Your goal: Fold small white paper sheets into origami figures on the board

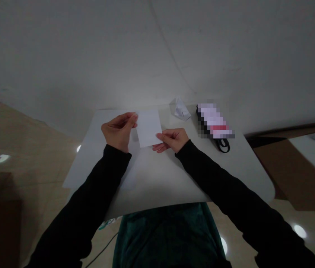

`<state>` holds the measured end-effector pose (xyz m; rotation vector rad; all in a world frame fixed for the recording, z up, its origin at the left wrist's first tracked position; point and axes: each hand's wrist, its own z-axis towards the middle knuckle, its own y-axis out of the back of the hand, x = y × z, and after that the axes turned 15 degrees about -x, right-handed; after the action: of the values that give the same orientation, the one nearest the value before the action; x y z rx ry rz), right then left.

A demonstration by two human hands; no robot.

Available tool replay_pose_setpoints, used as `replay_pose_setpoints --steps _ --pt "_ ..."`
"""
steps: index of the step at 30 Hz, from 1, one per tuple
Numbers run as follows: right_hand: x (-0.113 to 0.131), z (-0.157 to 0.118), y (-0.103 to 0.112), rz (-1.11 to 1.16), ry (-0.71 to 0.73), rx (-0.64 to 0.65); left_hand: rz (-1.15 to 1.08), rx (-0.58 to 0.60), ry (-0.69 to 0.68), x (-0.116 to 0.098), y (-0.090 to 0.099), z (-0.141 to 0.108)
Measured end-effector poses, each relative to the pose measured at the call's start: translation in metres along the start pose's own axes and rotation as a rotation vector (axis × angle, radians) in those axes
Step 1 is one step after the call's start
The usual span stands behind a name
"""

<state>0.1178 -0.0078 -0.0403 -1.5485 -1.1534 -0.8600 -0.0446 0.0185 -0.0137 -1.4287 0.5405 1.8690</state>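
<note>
Head view, only one here. Holding a small white paper (148,128) up over the far half of the worktop (160,182), a bit left of the middle of the far edge. Cannot tell whether touching the surface; looks lifted. With left hand (121,130), pinching the paper's upper left corner, thumb against fingers, no gap. With right hand (172,140), thumb over and fingers under the lower right corner, lightly closed.

Could buckle or crease, as a guess, from pushing the two held corners toward each other. Could tear at the left pinch from pulling too hard. Could slip from the right hand, with so little paper under the thumb. Likely to sag at the other two corners, being thin and unsupported.

Watch the large white sheet (87,156) along the left edge, apparently overhanging: could get dragged off by the left sleeve (101,182). Could also misjudge the paper's edges, white on white in dim light.

Note folded white paper (181,111) near the far edge, right of middle: could get crushed by a careless right hand. Near the right edge, pixelated item (213,121) with black loop (223,145): could get snagged by the right sleeve (219,175) from swinging wide.
</note>
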Motion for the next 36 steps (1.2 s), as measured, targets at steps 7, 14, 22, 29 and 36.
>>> replay_pose_setpoints --steps 7,14,22,29,36 --pt "-0.001 -0.002 -0.004 0.014 0.034 -0.044 -0.019 -0.011 0.006 0.002 0.001 0.006" --pt "-0.004 -0.002 -0.005 -0.007 0.116 -0.030 -0.067 -0.029 0.012 0.010 0.001 0.009" --pt "0.006 -0.001 0.006 -0.100 0.192 0.021 0.001 0.098 -0.102 0.018 0.005 0.014" --pt "0.018 -0.002 0.021 -0.254 0.268 0.202 0.205 0.345 -0.505 -0.003 0.015 0.017" --pt "0.014 0.001 0.025 -0.523 0.545 0.070 0.156 0.272 -0.605 -0.008 0.016 0.007"
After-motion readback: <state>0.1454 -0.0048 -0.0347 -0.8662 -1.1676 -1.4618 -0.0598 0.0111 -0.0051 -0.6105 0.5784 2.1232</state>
